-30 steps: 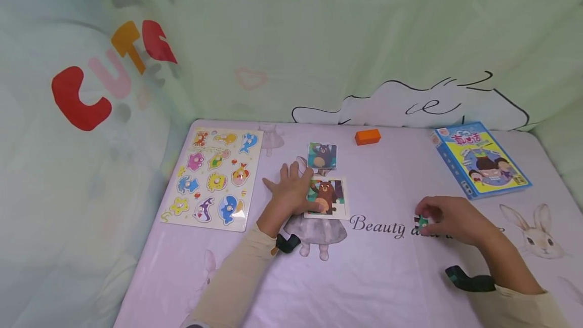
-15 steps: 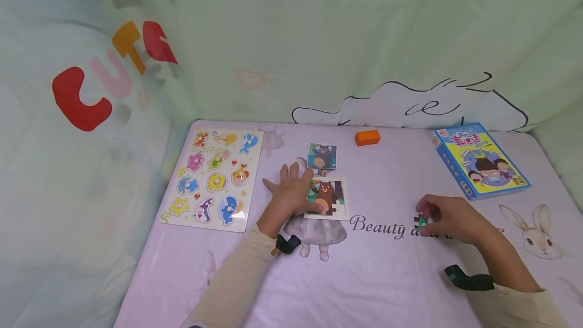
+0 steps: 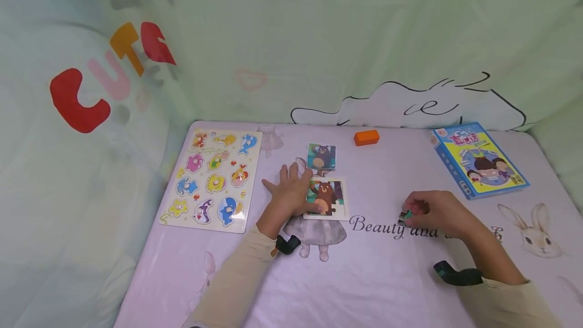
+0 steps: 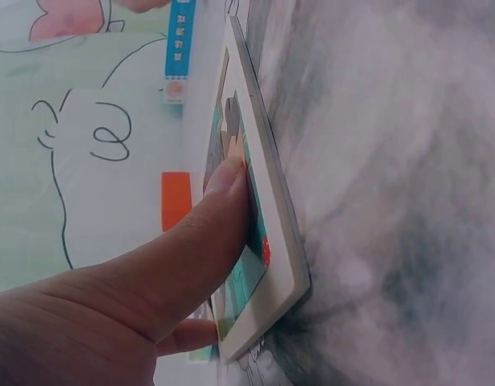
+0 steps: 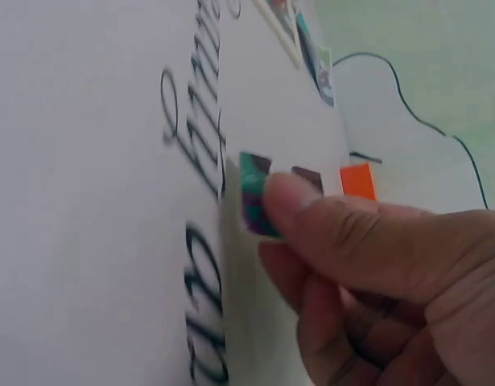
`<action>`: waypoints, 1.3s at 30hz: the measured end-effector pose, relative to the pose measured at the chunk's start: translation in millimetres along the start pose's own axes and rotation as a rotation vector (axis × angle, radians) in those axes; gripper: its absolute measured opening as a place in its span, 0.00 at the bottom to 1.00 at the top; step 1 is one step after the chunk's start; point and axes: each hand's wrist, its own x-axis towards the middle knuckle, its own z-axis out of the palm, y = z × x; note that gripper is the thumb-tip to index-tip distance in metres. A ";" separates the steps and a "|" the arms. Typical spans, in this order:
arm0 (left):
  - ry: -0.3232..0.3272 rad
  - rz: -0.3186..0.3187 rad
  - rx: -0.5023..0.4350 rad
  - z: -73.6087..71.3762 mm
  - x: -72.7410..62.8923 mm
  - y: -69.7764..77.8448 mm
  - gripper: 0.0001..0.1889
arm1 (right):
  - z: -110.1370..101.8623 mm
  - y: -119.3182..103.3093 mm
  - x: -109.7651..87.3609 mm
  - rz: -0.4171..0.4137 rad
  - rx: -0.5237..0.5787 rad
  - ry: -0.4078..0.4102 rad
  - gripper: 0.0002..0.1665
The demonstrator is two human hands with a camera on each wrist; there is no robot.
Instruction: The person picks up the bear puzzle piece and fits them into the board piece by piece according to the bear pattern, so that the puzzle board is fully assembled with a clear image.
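My left hand (image 3: 288, 194) rests with spread fingers at the left side of a small bear jigsaw puzzle (image 3: 339, 212) in a white frame. In the left wrist view, its thumb (image 4: 215, 213) presses on the puzzle's face near the frame (image 4: 283, 241). An open gap shows at the puzzle's lower right corner. Off to the right, my right hand (image 3: 434, 211) pinches a green and dark puzzle piece (image 5: 252, 193) between thumb and finger, just above the tabletop. Fingers cover part of that piece. A matching bear picture card (image 3: 321, 156) lies behind the puzzle.
A sea-animal peg puzzle board (image 3: 209, 181) lies at the left. An orange block (image 3: 366, 137) sits near the back edge, and a blue and yellow box (image 3: 480, 161) lies at the back right. Curtain fabric (image 3: 273, 39) hangs behind the table.
The right hand has moved a little left with the puzzle piece, turning it slightly, after staying nearly still earlier. The left hand and the framed puzzle have kept their place.
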 end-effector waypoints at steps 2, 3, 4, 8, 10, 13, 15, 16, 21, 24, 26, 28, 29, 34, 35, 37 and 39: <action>0.002 0.000 -0.003 0.5 -0.4 -0.7 0.52 | 4.9 -8.6 5.1 -0.044 0.014 0.030 0.13; 0.004 0.000 -0.006 0.7 -0.6 -0.9 0.52 | 7.9 -13.0 7.9 -0.062 0.017 0.045 0.12; 0.002 -0.001 -0.007 1.1 -0.7 -1.1 0.52 | 11.0 -17.9 10.9 -0.085 0.019 0.060 0.12; 0.004 -0.002 -0.010 2.8 -0.1 -1.2 0.52 | 24.5 -38.4 23.6 -0.134 0.042 0.090 0.10; 0.007 0.000 -0.010 3.5 0.6 -1.1 0.52 | 30.5 -48.7 29.7 -0.143 0.066 0.088 0.10; 0.016 0.007 -0.009 4.1 1.2 -0.8 0.52 | 38.7 -63.8 37.8 -0.151 0.090 0.089 0.10; 0.018 0.008 -0.010 3.6 0.9 -0.4 0.52 | 43.8 -72.8 42.7 -0.161 0.112 0.094 0.08; 0.018 0.006 -0.009 3.3 0.6 -0.2 0.52 | 46.1 -76.7 44.8 -0.164 0.121 0.099 0.08; 0.014 -0.003 -0.006 2.0 0.4 0.1 0.53 | 54.9 -91.2 51.7 -0.168 0.173 0.126 0.06; 0.013 -0.002 -0.006 1.9 0.7 0.3 0.52 | 58.7 -95.4 54.7 -0.157 0.182 0.137 0.06; 0.010 -0.004 -0.005 1.8 0.7 0.5 0.52 | 61.0 -97.1 56.9 -0.146 0.177 0.131 0.06; 0.003 -0.009 -0.004 1.8 0.8 0.8 0.52 | 62.5 -98.7 58.3 -0.138 0.174 0.121 0.06; -0.002 -0.013 -0.003 2.0 1.2 0.7 0.52 | 63.0 -99.5 58.7 -0.131 0.171 0.116 0.06; -0.024 -0.035 -0.030 1.3 4.3 1.7 0.53 | 62.5 -102.1 61.1 -0.110 0.142 0.103 0.07; -0.033 -0.043 -0.034 0.9 5.2 2.2 0.54 | 61.9 -102.2 61.8 -0.108 0.137 0.100 0.07; -0.047 -0.060 -0.042 -0.4 6.6 3.5 0.56 | 60.1 -101.8 63.3 -0.099 0.131 0.084 0.07; -0.068 -0.083 -0.048 -1.2 7.6 5.0 0.57 | 58.1 -100.9 64.7 -0.085 0.133 0.068 0.07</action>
